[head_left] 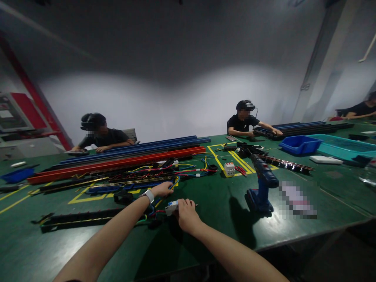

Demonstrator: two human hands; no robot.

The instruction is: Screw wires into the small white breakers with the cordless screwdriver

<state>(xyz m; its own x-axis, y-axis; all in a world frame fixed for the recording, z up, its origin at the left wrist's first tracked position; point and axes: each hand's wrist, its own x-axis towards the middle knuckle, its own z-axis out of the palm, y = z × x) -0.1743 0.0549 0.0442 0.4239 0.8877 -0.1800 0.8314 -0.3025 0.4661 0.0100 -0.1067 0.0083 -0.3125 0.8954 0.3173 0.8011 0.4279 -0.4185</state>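
Note:
My right hand [188, 215] is wrapped round a small white and blue circuit breaker [170, 209] just above the table. A thin tip sticks out past its fingers on the right; what it belongs to is hidden. Just beyond, my left hand [162, 189], with a watch on the wrist, pinches a blue wire [177, 181]. Red, yellow and green wires [143, 219] run from near the breaker to a long black rail [79, 220] lying at the left. Partly behind my left forearm is a black plastic piece [123, 197].
A blue cordless drill [261, 188] stands at the right. Another breaker block [230, 169] sits beside red wire pieces [241, 170]. Beyond lie wired rails, an orange channel [117, 162], a blue bin [300, 145] and a teal tray [340, 148]. Several people work across the table.

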